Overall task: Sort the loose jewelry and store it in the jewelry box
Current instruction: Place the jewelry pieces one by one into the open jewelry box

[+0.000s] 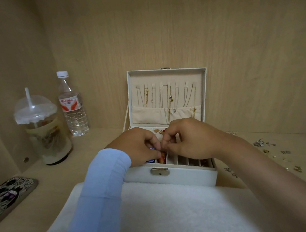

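Observation:
A white jewelry box (pixel 177 175) stands open on the wooden shelf, its lid upright with several thin necklaces (pixel 167 97) hanging inside. My left hand (pixel 138 145) and my right hand (pixel 189 140) meet over the box's front ring slots, fingertips pinched together. Between them sits a small piece too hidden to identify. A reddish-orange item (pixel 162 157) and a blue one (pixel 151 160) lie in the slots under my left fingers. Small earrings (pixel 158 132) rest in the compartment behind my hands. Loose jewelry pieces (pixel 273 153) lie scattered on the shelf to the right of the box.
A white fluffy cloth (pixel 173 216) covers the shelf in front of the box. A lidded drink cup with a straw (pixel 43 130) and a water bottle (pixel 72 106) stand at the back left. A patterned phone case (pixel 5 199) lies at the left edge.

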The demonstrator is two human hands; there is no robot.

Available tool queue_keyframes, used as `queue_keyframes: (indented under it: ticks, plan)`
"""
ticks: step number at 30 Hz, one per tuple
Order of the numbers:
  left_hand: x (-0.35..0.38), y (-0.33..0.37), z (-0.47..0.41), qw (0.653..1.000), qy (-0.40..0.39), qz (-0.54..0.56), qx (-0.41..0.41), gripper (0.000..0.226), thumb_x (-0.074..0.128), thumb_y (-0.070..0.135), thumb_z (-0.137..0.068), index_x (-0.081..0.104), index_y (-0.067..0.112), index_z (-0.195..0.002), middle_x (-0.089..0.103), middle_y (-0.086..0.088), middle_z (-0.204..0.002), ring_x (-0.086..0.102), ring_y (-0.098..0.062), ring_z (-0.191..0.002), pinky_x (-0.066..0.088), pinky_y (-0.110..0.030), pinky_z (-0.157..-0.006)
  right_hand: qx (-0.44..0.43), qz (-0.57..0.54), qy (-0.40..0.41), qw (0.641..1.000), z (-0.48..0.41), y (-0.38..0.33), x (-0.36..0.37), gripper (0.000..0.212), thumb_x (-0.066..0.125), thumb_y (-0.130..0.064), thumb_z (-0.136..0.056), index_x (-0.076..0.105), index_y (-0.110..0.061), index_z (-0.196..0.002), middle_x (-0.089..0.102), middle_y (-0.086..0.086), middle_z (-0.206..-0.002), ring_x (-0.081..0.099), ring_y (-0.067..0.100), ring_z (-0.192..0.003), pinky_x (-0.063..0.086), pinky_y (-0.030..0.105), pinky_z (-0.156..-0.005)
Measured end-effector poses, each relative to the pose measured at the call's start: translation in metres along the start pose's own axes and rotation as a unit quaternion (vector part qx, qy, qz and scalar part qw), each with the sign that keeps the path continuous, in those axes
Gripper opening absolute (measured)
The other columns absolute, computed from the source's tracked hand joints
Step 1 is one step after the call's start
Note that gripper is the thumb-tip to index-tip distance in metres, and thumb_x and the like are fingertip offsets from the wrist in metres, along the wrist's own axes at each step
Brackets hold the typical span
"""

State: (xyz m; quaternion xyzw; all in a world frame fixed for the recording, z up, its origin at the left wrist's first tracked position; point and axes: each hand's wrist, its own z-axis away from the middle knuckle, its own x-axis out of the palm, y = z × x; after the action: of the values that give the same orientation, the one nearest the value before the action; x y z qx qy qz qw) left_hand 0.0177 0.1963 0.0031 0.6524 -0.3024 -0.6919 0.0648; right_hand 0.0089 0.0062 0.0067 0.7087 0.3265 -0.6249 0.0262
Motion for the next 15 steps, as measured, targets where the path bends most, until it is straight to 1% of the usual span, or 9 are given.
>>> queue_keyframes:
  ticks: [3,5,6,7,8,9,10,12,15]
  plan:
    - [0.0,0.0,0.0,1.0,0.001,0.0,-0.002,0.01,0.075,0.031,-0.082,0.071,0.032,-0.091,0.067,0.014,-0.096,0.056,0.002,-0.078,0.041,-0.014,-0.066,0.014,-0.013,-0.057,0.998,0.002,-0.003,0.0,0.024,0.062,-0.018,-0.089,0.077,-0.036,-0.091,0.066,-0.015,-0.092,0.06,0.004,-0.087,0.055,0.035,-0.084]
    - [0.0,0.001,0.001,1.0,0.003,0.006,-0.001,0.009,0.074,0.032,-0.083,0.071,0.033,-0.091,0.067,0.014,-0.096,0.056,0.002,-0.078,0.041,-0.014,-0.067,0.024,-0.026,-0.053,0.998,0.003,-0.002,-0.001,0.028,0.059,-0.015,-0.088,0.078,-0.036,-0.092,0.067,-0.015,-0.093,0.061,0.005,-0.086,0.055,0.033,-0.083]
    - [-0.001,0.003,0.002,1.0,0.007,0.013,0.0,0.009,0.074,0.033,-0.083,0.071,0.033,-0.092,0.067,0.014,-0.095,0.056,0.001,-0.078,0.041,-0.015,-0.067,0.03,-0.042,-0.043,0.998,0.004,-0.002,-0.004,0.028,0.059,-0.015,-0.089,0.078,-0.035,-0.093,0.067,-0.015,-0.095,0.061,0.002,-0.084,0.054,0.029,-0.08]
    - [-0.001,0.004,0.003,1.0,0.014,0.021,0.001,0.008,0.073,0.034,-0.084,0.071,0.033,-0.091,0.066,0.015,-0.094,0.056,0.001,-0.078,0.041,-0.015,-0.067,0.034,-0.062,-0.03,0.997,0.005,-0.001,-0.008,0.027,0.059,-0.015,-0.09,0.078,-0.033,-0.094,0.068,-0.016,-0.097,0.061,-0.003,-0.08,0.052,0.021,-0.075]
    - [-0.001,0.006,0.005,0.999,0.025,0.028,0.005,0.007,0.072,0.034,-0.084,0.071,0.033,-0.091,0.066,0.016,-0.093,0.057,0.001,-0.078,0.041,-0.015,-0.068,0.034,-0.08,-0.015,0.996,0.006,0.001,-0.012,0.025,0.059,-0.014,-0.092,0.078,-0.03,-0.096,0.068,-0.016,-0.097,0.06,-0.009,-0.073,0.046,0.01,-0.068]
    - [-0.001,0.008,0.006,0.998,0.044,0.032,0.013,0.006,0.071,0.034,-0.085,0.07,0.034,-0.09,0.065,0.017,-0.093,0.057,0.0,-0.08,0.042,-0.016,-0.07,0.034,-0.092,0.001,0.995,0.009,0.003,-0.018,0.023,0.059,-0.013,-0.093,0.078,-0.027,-0.096,0.067,-0.016,-0.096,0.057,-0.015,-0.065,0.04,0.004,-0.061]
    - [0.0,0.011,0.006,0.997,0.068,0.035,0.025,0.005,0.07,0.034,-0.085,0.07,0.036,-0.09,0.063,0.018,-0.095,0.057,-0.001,-0.082,0.044,-0.017,-0.072,0.035,-0.099,0.016,0.994,0.012,0.006,-0.024,0.022,0.06,-0.013,-0.094,0.078,-0.025,-0.097,0.067,-0.016,-0.093,0.054,-0.018,-0.06,0.038,0.002,-0.057]
    - [0.005,0.018,0.005,0.991,0.116,0.044,0.055,0.006,0.069,0.033,-0.086,0.068,0.039,-0.089,0.059,0.019,-0.097,0.057,-0.002,-0.085,0.046,-0.02,-0.078,0.044,-0.095,0.036,0.994,0.022,0.016,-0.036,0.019,0.061,-0.015,-0.095,0.077,-0.025,-0.097,0.066,-0.016,-0.088,0.052,-0.019,-0.057,0.038,0.002,-0.057]
    - [0.022,0.042,0.001,0.98,0.147,0.079,0.108,0.008,0.069,0.03,-0.085,0.067,0.038,-0.087,0.06,0.018,-0.095,0.058,-0.002,-0.083,0.044,-0.016,-0.076,0.07,-0.063,0.037,0.995,0.045,0.038,-0.052,0.016,0.064,-0.017,-0.093,0.076,-0.028,-0.094,0.064,-0.015,-0.082,0.053,-0.016,-0.056,0.038,0.004,-0.056]
